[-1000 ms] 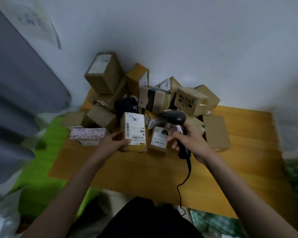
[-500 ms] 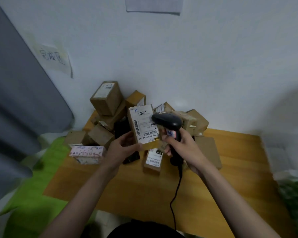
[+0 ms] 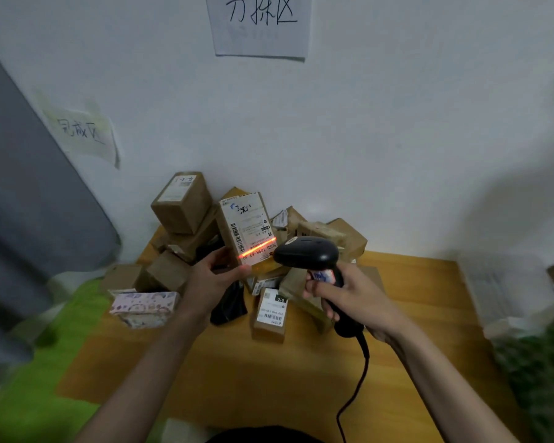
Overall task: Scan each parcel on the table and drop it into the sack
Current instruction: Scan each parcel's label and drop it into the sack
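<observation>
Brown parcel (image 3: pixel 247 230) bears a white label crossed by an orange-red scan line (image 3: pixel 257 247); black scanner (image 3: pixel 307 255); pink patterned box (image 3: pixel 144 304); honey-yellow table (image 3: pixel 413 318); green floor (image 3: pixel 45 378).

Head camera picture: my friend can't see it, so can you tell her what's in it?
A person's left hand holds up a cardboard parcel while the right hand aims a black barcode scanner at it, casting an orange-red line across the label. Behind them, more parcels sit piled on a wooden table against a white wall.

Lifted parcel (image 3: pixel 246 230) left of scanner (image 3: pixel 307 254), above parcel heap (image 3: pixel 186 225) on table (image 3: pixel 413 314).
</observation>
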The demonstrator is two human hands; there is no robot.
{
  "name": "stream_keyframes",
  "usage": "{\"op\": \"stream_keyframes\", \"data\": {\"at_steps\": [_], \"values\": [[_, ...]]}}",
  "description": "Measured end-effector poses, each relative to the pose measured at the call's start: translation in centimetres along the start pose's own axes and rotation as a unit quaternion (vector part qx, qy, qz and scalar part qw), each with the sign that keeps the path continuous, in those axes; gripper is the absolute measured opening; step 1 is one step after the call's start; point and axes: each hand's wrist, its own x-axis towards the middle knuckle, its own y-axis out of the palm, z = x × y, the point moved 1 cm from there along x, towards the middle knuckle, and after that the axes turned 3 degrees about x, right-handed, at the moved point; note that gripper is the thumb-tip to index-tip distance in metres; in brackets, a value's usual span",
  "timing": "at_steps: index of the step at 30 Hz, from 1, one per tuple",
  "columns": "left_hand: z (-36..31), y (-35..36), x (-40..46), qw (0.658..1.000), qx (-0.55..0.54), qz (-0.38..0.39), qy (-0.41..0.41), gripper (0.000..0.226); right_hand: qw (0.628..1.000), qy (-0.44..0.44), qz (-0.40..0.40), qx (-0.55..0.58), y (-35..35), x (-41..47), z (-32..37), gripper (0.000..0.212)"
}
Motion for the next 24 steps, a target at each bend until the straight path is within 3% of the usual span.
{"op": "stream_keyframes", "data": {"at_steps": [13, 24], "values": [[-0.6, -0.4, 0.0, 1.0, -0.002, -0.009, 0.008, 0.065, 0.999, -0.019, -0.001, -0.036, -1.0, 0.2, 0.8, 0.005], [-0.4, -1.7, -2.7, 0.998, 0.002, -0.056, 0.005, 0.073, 0.994, -0.04, 0.059, -0.078, -0.8, 0.3, 2.1, 0.002]]}}
